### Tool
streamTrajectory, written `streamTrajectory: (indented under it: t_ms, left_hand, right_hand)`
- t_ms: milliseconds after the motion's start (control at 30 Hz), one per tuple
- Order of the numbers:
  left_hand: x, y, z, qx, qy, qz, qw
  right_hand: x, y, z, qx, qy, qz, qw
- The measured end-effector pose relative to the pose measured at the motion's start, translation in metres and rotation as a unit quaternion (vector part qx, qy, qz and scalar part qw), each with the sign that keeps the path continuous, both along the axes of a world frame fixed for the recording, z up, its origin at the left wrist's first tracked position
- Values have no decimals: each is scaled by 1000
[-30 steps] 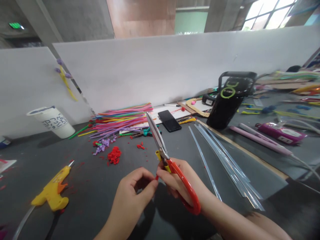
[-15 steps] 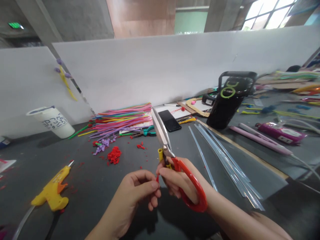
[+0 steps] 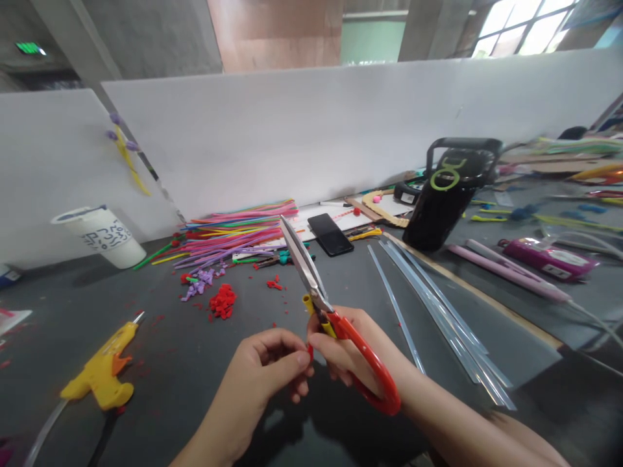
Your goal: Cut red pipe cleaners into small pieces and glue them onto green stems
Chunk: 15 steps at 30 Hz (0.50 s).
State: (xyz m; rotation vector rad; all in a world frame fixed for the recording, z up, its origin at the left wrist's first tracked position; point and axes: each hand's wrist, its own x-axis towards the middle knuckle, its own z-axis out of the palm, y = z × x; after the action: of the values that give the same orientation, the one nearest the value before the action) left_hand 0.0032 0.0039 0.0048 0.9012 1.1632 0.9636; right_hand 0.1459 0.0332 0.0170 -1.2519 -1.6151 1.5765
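You seem to be at a fine handling step, working a small, slim, red piece [image 3: 310, 351] between both hands above the tabletop [image 3: 175, 363]. Your left hand [image 3: 267, 370] pinches it between thumb and forefinger, right beside your other fingertips. Your right hand [image 3: 350, 344] grips the metal scissors with glossy red looped handles [image 3: 317, 297], blades pointing up and away; whether its fingers also hold the red piece, you cannot tell from here. Yellow tubular parts [image 3: 307, 302] show against the scissors, their nature unclear. The next move probably calls for a steady pinch, with the blades kept off your left fingers.

Beyond your hands lie a heap of crumbly-looking red clippings [image 3: 222, 302], irregular purple bits [image 3: 200, 283] and a bundle of thin, multicoloured, soft-looking stems [image 3: 243, 233]. Smooth, translucent, straight strips [image 3: 433, 308] lie to your right.
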Motion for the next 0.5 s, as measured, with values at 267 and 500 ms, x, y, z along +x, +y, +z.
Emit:
streamTrajectory:
  t_ms: [267, 500]
  left_hand:
    - [-1, -1, 4, 61, 22, 79, 995]
    - [-11, -3, 0, 181, 2, 176, 967]
  right_hand:
    - [12, 0, -10, 145, -19, -2, 989]
    - [19, -6, -18, 267, -216, 47, 938]
